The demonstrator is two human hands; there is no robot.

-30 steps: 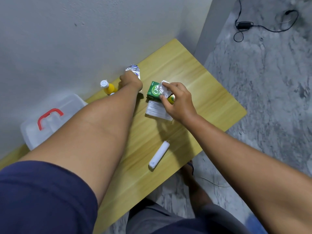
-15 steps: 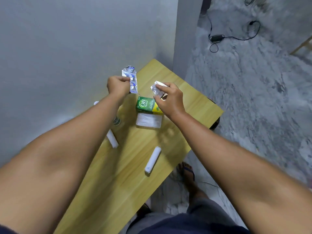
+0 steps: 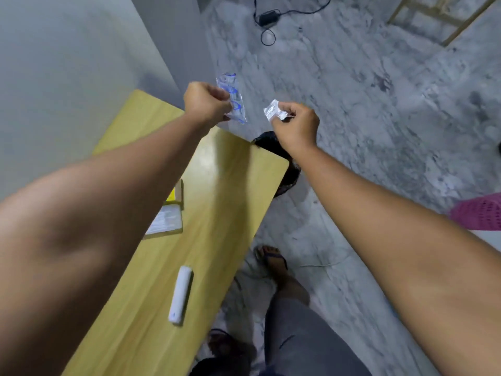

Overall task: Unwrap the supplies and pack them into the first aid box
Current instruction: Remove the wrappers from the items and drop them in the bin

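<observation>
My left hand is raised past the far end of the wooden table and pinches a clear plastic wrapper with blue print. To its right, my right hand pinches a small crumpled clear wrapper. Both wrappers hang in the air above a black bin bag that sits on the floor at the table's corner. A white bandage roll lies on the table near me. A box with a yellow end and a white leaflet show partly from under my left forearm. The first aid box is out of view.
A grey marbled floor spreads to the right, with a black cable and adapter at the top and wooden legs at the top right. A pink basket sits at the right edge. My sandalled foot stands beside the table.
Both hands lifted off the table with their wrappers and swung right, past the table's end and over the black bag. My view turned right; the first aid box and bottle dropped out of sight.
</observation>
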